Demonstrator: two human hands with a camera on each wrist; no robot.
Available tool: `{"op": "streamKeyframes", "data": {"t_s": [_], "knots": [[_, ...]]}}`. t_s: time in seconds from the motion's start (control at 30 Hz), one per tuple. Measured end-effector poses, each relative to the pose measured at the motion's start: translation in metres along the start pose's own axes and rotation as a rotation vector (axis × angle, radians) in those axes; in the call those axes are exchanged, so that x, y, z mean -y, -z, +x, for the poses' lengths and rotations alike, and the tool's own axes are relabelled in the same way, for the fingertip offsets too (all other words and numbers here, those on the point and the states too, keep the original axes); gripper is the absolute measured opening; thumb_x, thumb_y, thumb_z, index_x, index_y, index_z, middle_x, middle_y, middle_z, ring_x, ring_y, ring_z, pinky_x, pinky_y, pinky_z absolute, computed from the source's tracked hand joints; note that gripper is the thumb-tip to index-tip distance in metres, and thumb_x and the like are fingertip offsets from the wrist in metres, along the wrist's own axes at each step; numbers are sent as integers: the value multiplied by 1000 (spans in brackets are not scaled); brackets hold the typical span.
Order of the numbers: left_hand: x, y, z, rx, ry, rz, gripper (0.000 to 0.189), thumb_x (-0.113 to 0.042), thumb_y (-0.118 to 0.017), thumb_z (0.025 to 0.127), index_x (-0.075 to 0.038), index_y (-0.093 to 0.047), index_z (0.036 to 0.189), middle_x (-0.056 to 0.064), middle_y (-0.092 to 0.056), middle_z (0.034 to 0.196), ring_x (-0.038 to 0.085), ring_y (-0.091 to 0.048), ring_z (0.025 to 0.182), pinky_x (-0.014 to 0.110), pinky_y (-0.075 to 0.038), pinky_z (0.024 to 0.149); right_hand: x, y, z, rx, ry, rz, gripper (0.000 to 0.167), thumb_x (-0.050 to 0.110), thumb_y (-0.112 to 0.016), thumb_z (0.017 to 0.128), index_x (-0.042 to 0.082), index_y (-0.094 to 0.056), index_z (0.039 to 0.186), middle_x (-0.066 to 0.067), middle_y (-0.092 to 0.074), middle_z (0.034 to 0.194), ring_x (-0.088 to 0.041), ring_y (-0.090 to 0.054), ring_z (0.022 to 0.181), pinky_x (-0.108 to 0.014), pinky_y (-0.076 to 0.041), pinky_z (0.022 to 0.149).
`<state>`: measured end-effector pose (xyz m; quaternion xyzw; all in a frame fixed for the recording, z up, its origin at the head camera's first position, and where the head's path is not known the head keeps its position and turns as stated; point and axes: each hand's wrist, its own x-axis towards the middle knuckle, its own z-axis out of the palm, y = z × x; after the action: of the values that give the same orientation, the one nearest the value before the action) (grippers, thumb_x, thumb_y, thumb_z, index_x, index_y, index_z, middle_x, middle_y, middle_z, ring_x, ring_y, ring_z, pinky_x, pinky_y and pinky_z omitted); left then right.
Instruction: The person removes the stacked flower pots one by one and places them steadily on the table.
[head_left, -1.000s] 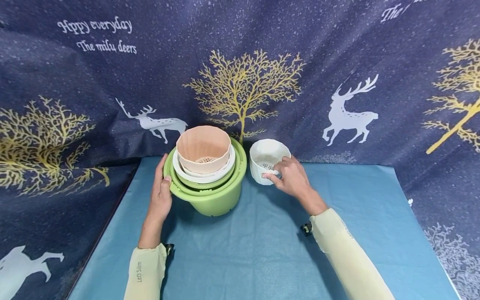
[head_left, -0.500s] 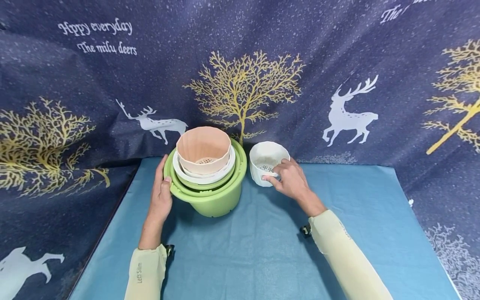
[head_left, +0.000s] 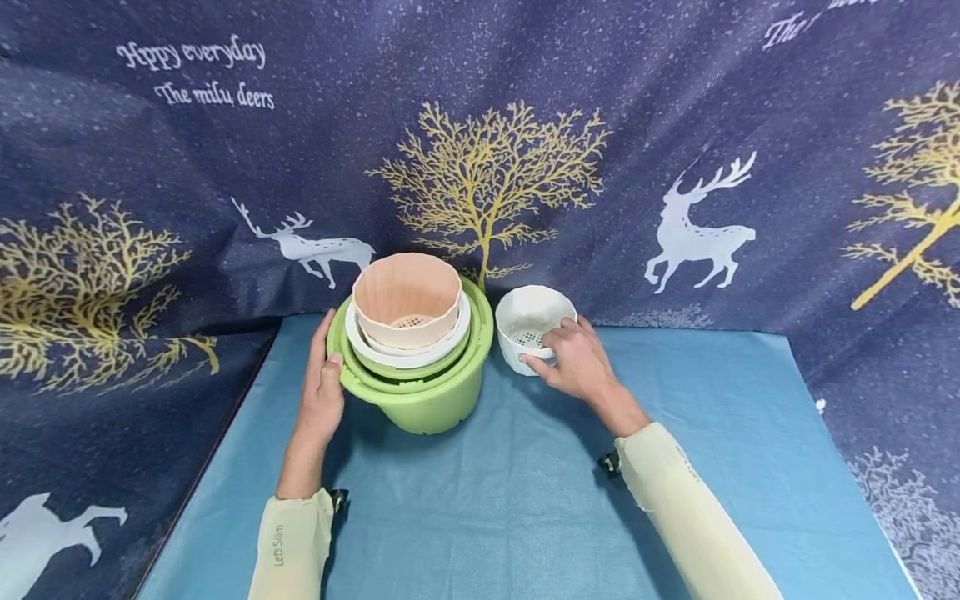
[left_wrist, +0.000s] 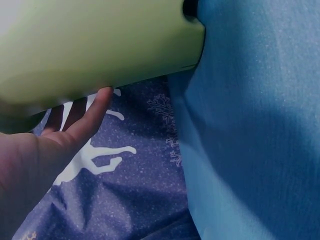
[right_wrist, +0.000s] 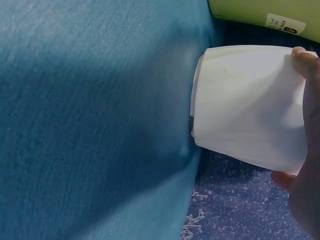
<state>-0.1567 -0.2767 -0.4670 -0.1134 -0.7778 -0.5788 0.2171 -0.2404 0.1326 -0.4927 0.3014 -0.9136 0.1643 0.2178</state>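
Note:
In the head view, a large green flower pot [head_left: 435, 408] stands on the table with smaller pots nested in it. A white pot [head_left: 457, 329] shows inside, and a pinkish-orange one [head_left: 408, 287] with a holed bottom sits on top. My left hand [head_left: 322, 396] rests against its left side, fingers fairly straight and thumb at the rim; the left wrist view shows fingertips [left_wrist: 104, 95] touching the green wall. Just right of the stack, my right hand [head_left: 576, 357] grips the near right rim of a small white flower pot [head_left: 512, 333], which has drainage holes in its bottom.
A blue cloth [head_left: 480, 517] covers the table. Behind it hangs a dark blue curtain [head_left: 480, 50] printed with golden trees and white deer, close behind the pots. A label [right_wrist: 285, 23] is stuck on the green pot's side.
My right hand has shifted the white flower pot slightly left and toward me, closer to the green stack. The left hand and the stack have stayed in place.

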Motion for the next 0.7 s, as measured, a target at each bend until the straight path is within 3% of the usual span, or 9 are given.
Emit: {"op": "streamKeyframes", "data": {"t_s": [0.17, 0.7], "knots": [[-1, 0, 0, -2, 2, -1, 63, -3, -31, 107, -10, -27, 169, 7, -27, 173, 24, -26, 157, 19, -22, 122, 2, 0, -1, 19, -22, -11, 42, 50, -75, 92, 12, -66, 79, -6, -71, 82, -33, -62, 96, -66, -32, 118], [0, -1, 0, 1, 2, 9, 62, -4, -31, 108, -11, -27, 169, 7, -27, 173, 24, -26, 157, 19, -21, 121, 3, 1, -3, -38, -21, -6, 42, 55, -74, 92, 14, -76, 99, -5, -74, 108, -33, -61, 117, -76, -23, 116]]}}
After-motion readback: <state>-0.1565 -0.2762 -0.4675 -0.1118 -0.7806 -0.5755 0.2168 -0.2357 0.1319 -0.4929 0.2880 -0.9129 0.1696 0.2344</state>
